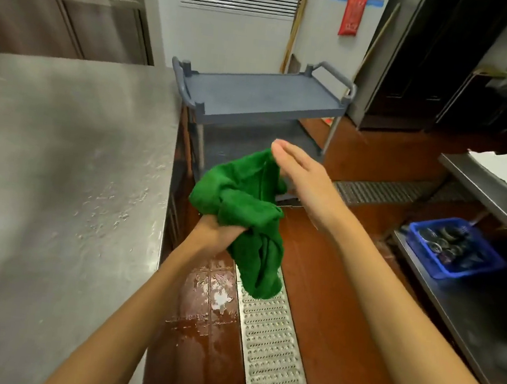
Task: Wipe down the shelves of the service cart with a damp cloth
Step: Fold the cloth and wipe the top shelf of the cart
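Note:
A bunched green cloth hangs in front of me at waist height. My left hand grips it from below, fingers curled into the fabric. My right hand lies against the cloth's upper right side with its fingers straight and together. The grey service cart stands a step ahead against the back wall; its top shelf is bare, and a lower shelf shows behind the cloth, partly hidden.
A steel worktable with water drops fills the left. A steel rack on the right holds a blue basket of dishes. A perforated floor drain runs along the wet red floor between them. Broom handles lean on the back wall.

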A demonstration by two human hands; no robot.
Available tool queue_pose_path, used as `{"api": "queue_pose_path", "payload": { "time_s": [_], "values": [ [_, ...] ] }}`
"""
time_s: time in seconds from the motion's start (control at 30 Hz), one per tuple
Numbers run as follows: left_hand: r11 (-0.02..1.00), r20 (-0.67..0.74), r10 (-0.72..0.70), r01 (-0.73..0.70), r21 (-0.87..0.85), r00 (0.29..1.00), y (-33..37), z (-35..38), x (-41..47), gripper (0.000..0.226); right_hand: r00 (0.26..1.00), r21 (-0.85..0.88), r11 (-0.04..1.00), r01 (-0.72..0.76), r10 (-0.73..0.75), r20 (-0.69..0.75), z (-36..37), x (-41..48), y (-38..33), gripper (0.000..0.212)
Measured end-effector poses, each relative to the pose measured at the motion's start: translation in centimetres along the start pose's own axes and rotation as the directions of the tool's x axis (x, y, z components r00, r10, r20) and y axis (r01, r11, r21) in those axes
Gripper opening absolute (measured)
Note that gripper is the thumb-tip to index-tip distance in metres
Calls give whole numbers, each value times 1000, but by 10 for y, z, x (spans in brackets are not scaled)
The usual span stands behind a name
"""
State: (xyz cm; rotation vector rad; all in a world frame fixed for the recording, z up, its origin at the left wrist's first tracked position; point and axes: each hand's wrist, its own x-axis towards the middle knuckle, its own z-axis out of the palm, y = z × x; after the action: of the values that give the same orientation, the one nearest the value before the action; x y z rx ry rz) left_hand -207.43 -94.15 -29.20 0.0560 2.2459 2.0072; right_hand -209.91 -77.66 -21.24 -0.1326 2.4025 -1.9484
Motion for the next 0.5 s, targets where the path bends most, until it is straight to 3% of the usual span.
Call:
{"api": "queue_pose_path", "payload": {
  "time_s": [0.1, 0.13, 0.23, 0.33, 0.5],
  "values": [
    [996, 32, -29, 32, -89, 999, 11, 10, 27, 16, 987, -100, 982, -163, 164, 2, -15, 15, 43, 91],
    [994, 51, -38, 43, -102, 998, 13, 13, 36, 11, 980, -98, 976, -194, 198, 35, -20, 18, 53, 89],
    [967, 106, -132, 151, -207, 986, 19, 25, 66, 24, 952, -37, 969, -243, 246, 181, -33, 30, 76, 52],
    [955, 77, -176, 190, -230, 981, 21, 36, 99, 32, 932, -55, 963, -263, 268, 243, -44, 57, 100, 53],
    [939, 72, -253, 263, -221, 965, 33, 48, 160, 39, 913, -170, 944, -281, 318, 257, -86, 115, 128, 73]
  ]
}}
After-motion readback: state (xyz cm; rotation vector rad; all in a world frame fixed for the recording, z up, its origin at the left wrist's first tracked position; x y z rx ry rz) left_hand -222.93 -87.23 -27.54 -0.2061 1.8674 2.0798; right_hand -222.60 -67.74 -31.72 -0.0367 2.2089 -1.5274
